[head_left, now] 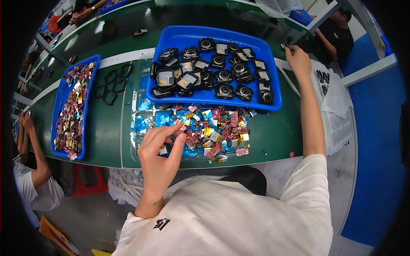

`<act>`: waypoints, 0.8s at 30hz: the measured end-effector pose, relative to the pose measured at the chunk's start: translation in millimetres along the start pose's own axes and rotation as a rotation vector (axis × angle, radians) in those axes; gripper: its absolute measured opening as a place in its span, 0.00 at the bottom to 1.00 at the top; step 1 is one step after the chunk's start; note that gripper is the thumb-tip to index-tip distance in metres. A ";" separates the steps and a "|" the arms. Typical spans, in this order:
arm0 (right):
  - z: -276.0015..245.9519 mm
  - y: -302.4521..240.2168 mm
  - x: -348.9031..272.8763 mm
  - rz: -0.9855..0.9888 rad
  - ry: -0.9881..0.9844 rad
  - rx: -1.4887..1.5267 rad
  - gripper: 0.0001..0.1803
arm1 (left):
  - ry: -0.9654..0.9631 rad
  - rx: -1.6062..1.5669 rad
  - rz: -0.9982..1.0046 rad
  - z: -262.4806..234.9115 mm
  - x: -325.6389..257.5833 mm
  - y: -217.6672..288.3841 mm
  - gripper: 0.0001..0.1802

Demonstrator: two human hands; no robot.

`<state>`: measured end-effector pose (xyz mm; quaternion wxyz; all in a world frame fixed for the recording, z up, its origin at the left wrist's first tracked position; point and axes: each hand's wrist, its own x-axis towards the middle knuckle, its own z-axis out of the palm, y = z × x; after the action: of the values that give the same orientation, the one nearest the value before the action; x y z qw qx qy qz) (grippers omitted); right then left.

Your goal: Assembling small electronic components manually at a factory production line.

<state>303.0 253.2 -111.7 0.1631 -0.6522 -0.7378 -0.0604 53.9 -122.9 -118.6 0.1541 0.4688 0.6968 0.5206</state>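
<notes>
My left hand (160, 147) is over the near pile of small parts, thumb and forefinger pinched around a small pink-red circuit board (183, 127). Under and beside it lie red circuit boards (234, 119) with silver and yellow battery cells, heaped on a clear plastic tray (141, 112) with blue film. My right hand (297, 60) is stretched out past the right end of a blue tray (276, 91). Its fingers are closed around a small dark piece, too small to name. Black watch cases (224, 91), some face up and some showing pale insides, fill the blue tray.
A narrow blue tray (92, 79) of circuit boards stands at the left, with black frames (110, 94) beside it on the green table (106, 136). White plastic sheeting (337, 115) with black parts lies at the right. Co-workers sit left and far right; a metal post (371, 70) rises at right.
</notes>
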 end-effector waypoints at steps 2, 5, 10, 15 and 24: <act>-20.3 -1.9 -35.1 -0.370 0.203 0.376 0.14 | 0.038 0.051 0.125 1.2 1.2 -4.8 0.10; -73.4 -47.8 -121.4 -0.511 0.159 0.726 0.09 | -0.002 0.160 0.239 -2.7 -0.7 -5.3 0.11; -94.3 -71.3 -208.8 -0.816 -0.029 0.877 0.07 | -0.170 0.395 0.337 5.7 4.8 0.3 0.15; -66.8 -102.1 -242.7 -0.720 -0.067 1.074 0.09 | -0.017 0.030 0.207 10.0 8.1 -3.7 0.07; -61.1 -133.8 -249.2 -0.909 -0.020 1.177 0.14 | -0.102 -0.670 -0.256 2.4 0.2 4.3 0.02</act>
<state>205.4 -19.2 -117.4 0.4377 -0.0877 -0.8468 0.2894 57.7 -121.3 -115.8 0.3976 0.3265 0.5320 0.6725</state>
